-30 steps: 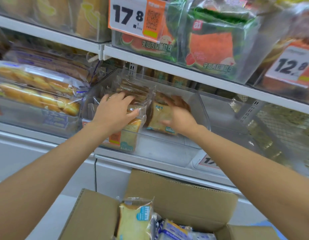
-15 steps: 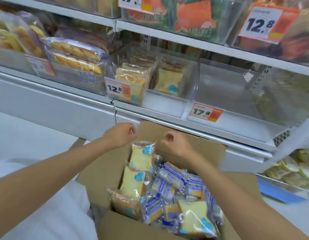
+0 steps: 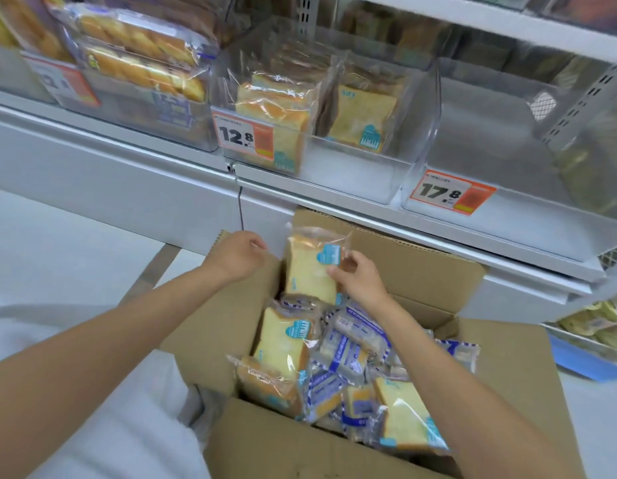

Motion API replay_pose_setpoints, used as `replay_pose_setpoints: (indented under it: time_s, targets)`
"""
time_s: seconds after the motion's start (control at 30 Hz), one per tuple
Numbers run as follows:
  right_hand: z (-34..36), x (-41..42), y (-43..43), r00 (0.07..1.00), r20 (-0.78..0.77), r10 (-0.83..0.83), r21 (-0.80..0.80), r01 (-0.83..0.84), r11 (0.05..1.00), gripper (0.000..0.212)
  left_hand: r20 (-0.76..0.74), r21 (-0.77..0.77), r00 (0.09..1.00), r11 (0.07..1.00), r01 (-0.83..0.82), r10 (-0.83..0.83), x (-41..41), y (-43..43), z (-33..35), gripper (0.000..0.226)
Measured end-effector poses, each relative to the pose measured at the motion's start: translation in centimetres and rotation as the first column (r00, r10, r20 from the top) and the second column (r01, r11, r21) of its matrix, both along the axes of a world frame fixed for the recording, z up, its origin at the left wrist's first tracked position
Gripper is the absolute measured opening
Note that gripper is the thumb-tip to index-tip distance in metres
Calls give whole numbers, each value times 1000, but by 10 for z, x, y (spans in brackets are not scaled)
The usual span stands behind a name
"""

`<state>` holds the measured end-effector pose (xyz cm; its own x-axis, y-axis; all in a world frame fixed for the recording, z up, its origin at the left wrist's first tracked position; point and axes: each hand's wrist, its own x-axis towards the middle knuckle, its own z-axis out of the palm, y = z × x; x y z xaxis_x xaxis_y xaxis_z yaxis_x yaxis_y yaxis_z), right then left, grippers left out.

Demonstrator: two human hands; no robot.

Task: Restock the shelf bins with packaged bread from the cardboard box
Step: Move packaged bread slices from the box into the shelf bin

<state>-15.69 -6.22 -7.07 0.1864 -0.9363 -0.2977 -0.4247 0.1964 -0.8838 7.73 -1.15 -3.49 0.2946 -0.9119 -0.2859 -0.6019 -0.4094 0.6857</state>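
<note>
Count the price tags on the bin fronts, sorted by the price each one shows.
12.8 tag: 1
17.8 tag: 1
blurred tag, price unreadable: 1
Total: 3

Both bare forearms reach forward from the lower corners, converging. The left hand [image 3: 238, 255] is knuckles-up, its fingers curled under and holding nothing. The right hand [image 3: 359, 280] pinches a bread packet [image 3: 307, 271] between thumb and curled fingers.
</note>
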Motion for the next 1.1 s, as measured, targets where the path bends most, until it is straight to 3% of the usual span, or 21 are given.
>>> replay_pose_setpoints:
  time_s: [0.07, 0.1, 0.13, 0.2, 0.23, 0.3, 0.37, 0.4, 0.53, 0.57, 0.63, 0.73, 0.9, 0.97, 1.1]
  targets:
    - [25, -10, -2, 972, 209, -103, 38, 97, 995, 24, -223, 109, 962, 985, -136, 158, -4, 2, 6, 81]
    - [34, -11, 1, 942, 309, -131, 81, 112, 990, 27, -416, 191, 886, 972, -136, 206, -10, 4, 11, 110]
    - [39, -10, 3, 909, 392, -141, 129, 98, 987, 30, -599, 251, 772, 965, -72, 214, -18, 6, 16, 120]
    - [48, -7, 12, 848, 516, -120, 206, 13, 978, 32, -804, 266, 542, 963, -41, 245, -30, 8, 22, 87]
    - [50, -6, 16, 840, 533, -98, 239, -39, 970, 34, -824, 263, 493, 959, -105, 280, -32, 8, 23, 68]
    - [43, -9, 23, 926, 375, 29, 262, -136, 955, 44, -795, 223, 502, 933, -282, 342, -24, 7, 20, 55]
    - [24, -12, 29, 984, 64, 164, 253, -175, 952, 57, -751, 130, 556, 905, -404, 356, -10, 7, 23, 34]
    - [11, -11, 33, 980, -54, 193, 253, -174, 952, 63, -724, 98, 591, 901, -423, 356, -5, 9, 26, 19]
    - [-43, 14, 50, 913, -230, 338, 299, -264, 917, 93, -672, 95, 638, 898, -429, 376, 7, 18, 25, 15]
    - [-53, 20, 53, 866, -304, 398, 285, -316, 905, 93, -686, 98, 629, 903, -418, 366, 9, 19, 22, 10]
    - [-63, 22, 51, 789, -423, 445, 224, -385, 895, 75, -707, 101, 620, 916, -388, 340, 15, 21, 19, 7]
    - [-41, 1, 32, 872, -368, 324, 86, -315, 945, 44, -707, 69, 639, 928, -366, 304, 15, 20, 19, 16]
    - [43, -60, 1, 998, -26, 52, -14, -52, 999, 29, -703, 76, 631, 917, -393, 329, 2, 16, 17, 28]
    - [60, -70, -3, 985, 160, -70, 30, 66, 997, 31, -715, 89, 622, 924, -371, 319, -8, 15, 21, 32]
    - [61, -48, 8, 894, 388, -223, 180, 164, 970, 33, -829, 145, 494, 954, -262, 262, -41, 15, 32, 32]
